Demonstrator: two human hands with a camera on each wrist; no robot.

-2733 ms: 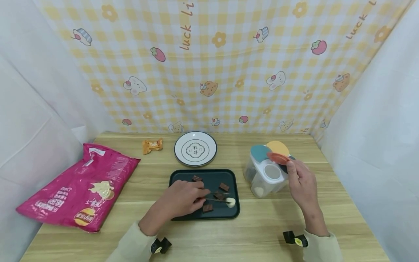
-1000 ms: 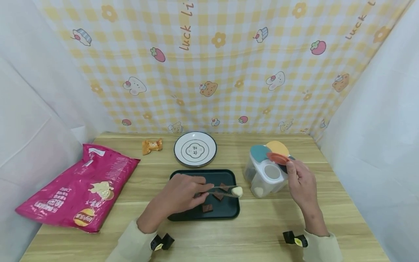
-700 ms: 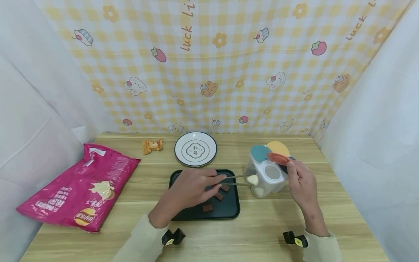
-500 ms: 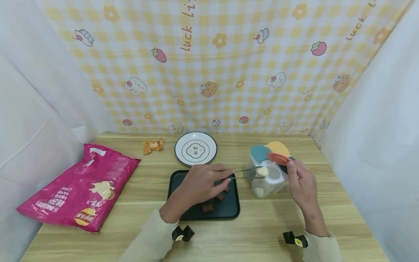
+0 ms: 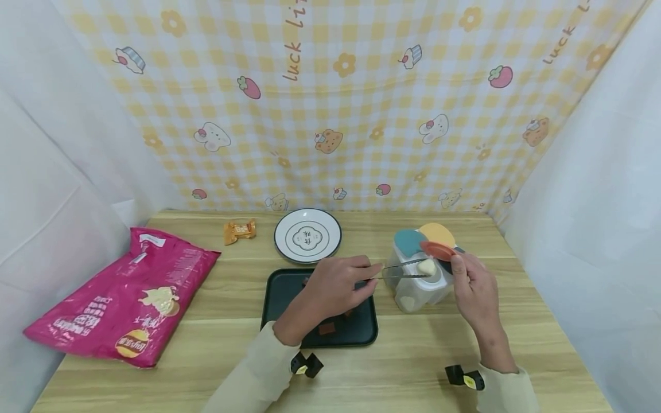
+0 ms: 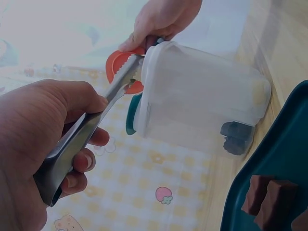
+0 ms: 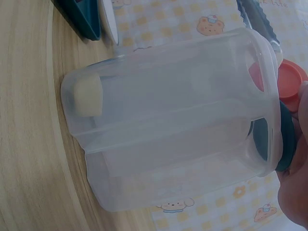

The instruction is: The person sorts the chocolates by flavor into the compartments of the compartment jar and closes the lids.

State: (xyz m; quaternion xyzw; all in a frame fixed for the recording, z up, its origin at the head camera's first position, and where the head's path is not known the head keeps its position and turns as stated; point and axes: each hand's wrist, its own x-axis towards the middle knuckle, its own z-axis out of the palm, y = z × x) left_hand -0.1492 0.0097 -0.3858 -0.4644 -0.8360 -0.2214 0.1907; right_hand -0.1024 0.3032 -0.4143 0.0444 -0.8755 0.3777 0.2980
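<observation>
My left hand (image 5: 368, 279) grips metal tongs (image 5: 404, 268) that pinch a cream-coloured piece (image 5: 426, 267) right over an open compartment of the clear container (image 5: 413, 289). My right hand (image 5: 458, 263) pinches the container's red lid flap (image 5: 438, 249) and holds it up. The left wrist view shows the tongs (image 6: 98, 122) reaching the container's (image 6: 202, 101) white rim under the red lid flap (image 6: 117, 72). Another cream piece (image 7: 87, 97) lies at the container's (image 7: 168, 134) bottom. Brown pieces (image 6: 267, 197) remain on the dark tray (image 5: 281, 289).
A white plate (image 5: 307, 235) sits behind the tray, an orange wrapped sweet (image 5: 239, 230) to its left. A pink crisp bag (image 5: 124, 292) lies at the table's left. White sheets and a checked cloth close in the sides and back.
My left hand lifted the cream piece off the tray with the tongs and carried it right and up to the container's opening. My right hand stayed on the red lid.
</observation>
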